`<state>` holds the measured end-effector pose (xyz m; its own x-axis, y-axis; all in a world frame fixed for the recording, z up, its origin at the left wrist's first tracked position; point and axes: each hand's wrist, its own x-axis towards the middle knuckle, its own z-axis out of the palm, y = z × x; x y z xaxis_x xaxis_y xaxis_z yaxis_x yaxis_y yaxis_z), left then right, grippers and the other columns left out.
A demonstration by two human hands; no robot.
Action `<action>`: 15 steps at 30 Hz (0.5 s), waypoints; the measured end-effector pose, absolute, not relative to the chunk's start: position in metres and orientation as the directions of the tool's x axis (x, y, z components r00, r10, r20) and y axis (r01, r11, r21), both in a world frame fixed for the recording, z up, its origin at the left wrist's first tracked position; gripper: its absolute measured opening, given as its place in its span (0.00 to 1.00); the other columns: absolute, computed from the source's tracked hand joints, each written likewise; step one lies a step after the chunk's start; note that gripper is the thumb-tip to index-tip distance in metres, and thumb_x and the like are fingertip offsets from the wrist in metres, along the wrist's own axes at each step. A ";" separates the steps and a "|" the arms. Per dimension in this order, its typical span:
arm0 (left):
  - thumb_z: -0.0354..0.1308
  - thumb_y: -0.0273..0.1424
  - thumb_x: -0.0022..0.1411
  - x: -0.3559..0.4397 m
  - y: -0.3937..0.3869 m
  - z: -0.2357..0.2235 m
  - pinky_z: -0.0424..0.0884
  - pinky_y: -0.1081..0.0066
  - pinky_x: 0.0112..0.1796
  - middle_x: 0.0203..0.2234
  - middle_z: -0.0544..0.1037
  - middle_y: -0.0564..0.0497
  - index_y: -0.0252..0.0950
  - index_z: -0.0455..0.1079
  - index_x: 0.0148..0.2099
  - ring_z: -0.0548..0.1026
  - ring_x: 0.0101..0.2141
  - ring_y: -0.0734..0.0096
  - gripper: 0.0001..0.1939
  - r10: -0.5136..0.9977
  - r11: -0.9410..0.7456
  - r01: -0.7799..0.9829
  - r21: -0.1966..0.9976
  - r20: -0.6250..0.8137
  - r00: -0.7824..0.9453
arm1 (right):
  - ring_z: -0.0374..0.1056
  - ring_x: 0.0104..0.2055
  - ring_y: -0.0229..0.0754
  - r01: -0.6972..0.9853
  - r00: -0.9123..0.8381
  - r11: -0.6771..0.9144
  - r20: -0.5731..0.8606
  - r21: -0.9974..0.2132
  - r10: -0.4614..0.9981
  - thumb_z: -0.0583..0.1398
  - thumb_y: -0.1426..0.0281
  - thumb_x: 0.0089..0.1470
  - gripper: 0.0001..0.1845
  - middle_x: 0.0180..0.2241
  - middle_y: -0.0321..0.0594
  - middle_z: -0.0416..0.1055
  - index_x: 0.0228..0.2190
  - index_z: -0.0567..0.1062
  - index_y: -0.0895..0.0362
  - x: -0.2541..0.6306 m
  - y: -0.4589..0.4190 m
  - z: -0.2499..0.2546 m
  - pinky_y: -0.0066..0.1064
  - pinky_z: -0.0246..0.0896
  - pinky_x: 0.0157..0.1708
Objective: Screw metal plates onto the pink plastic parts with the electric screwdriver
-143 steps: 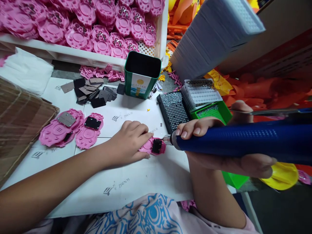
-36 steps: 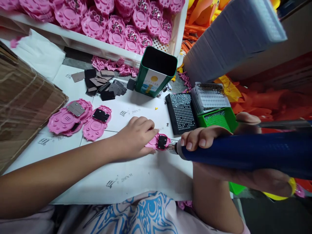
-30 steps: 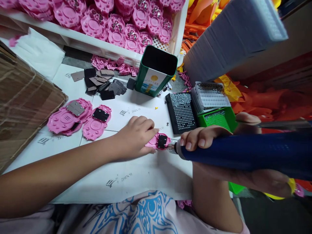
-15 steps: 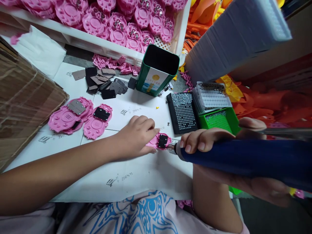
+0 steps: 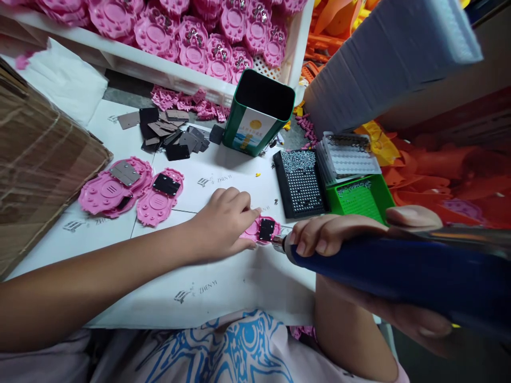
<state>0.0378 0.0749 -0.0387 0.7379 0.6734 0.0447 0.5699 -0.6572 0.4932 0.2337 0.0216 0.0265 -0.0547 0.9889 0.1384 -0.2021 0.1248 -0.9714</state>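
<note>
My left hand (image 5: 227, 223) is closed on a pink plastic casing (image 5: 252, 230) and presses it to the table. A black cover plate (image 5: 266, 230) lies on the casing's right end. My right hand (image 5: 339, 234) wraps round a blue electric screwdriver (image 5: 383, 271), held nearly level. Its metal tip (image 5: 278, 243) meets the casing's right edge by the plate; the exact contact spot is too small to make out. To the left lie more pink casings (image 5: 157, 205) with black or grey plates on them.
Loose cover plates (image 5: 175, 135) lie behind my left hand, beside a green tin (image 5: 255, 117). A black screw tray (image 5: 301, 186) and a green bin (image 5: 359, 199) stand at right. A white crate (image 5: 159, 69) of pink casings is at the back. A cardboard box (image 5: 48, 170) borders the left.
The screwdriver's rear has dipped a little, and my right hand has shifted slightly left with it. My left hand and the casing stay almost where they were.
</note>
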 end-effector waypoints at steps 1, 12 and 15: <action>0.63 0.45 0.59 0.038 0.075 -0.038 0.60 0.58 0.43 0.39 0.70 0.42 0.30 0.72 0.55 0.65 0.42 0.53 0.28 0.676 -0.657 0.575 0.488 0.041 0.736 | 0.71 0.29 0.47 -0.183 -0.060 0.202 0.216 -0.962 0.975 0.63 0.51 0.47 0.28 0.30 0.35 0.72 0.50 0.70 0.41 0.233 0.022 0.025 0.49 0.69 0.32; 0.60 0.48 0.61 0.038 0.076 -0.037 0.59 0.59 0.42 0.38 0.69 0.43 0.32 0.73 0.53 0.64 0.41 0.54 0.27 0.675 -0.661 0.583 0.473 0.035 0.737 | 0.71 0.27 0.46 -0.240 -0.058 0.303 0.325 -0.922 0.944 0.64 0.53 0.48 0.29 0.30 0.37 0.73 0.51 0.70 0.46 0.230 0.032 0.015 0.46 0.70 0.31; 0.60 0.47 0.61 0.035 0.075 -0.037 0.59 0.57 0.46 0.40 0.70 0.42 0.32 0.71 0.55 0.64 0.44 0.52 0.27 0.660 -0.675 0.573 0.464 0.033 0.751 | 0.69 0.24 0.45 -0.346 -0.055 0.333 0.373 -0.877 0.926 0.63 0.53 0.48 0.29 0.27 0.36 0.73 0.51 0.71 0.47 0.234 0.038 0.013 0.43 0.68 0.27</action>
<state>0.0355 0.0754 -0.0369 0.7508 0.6597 0.0334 0.5728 -0.6754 0.4645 0.2338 0.0385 0.0133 -0.0551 0.9261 0.3733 -0.3461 0.3330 -0.8771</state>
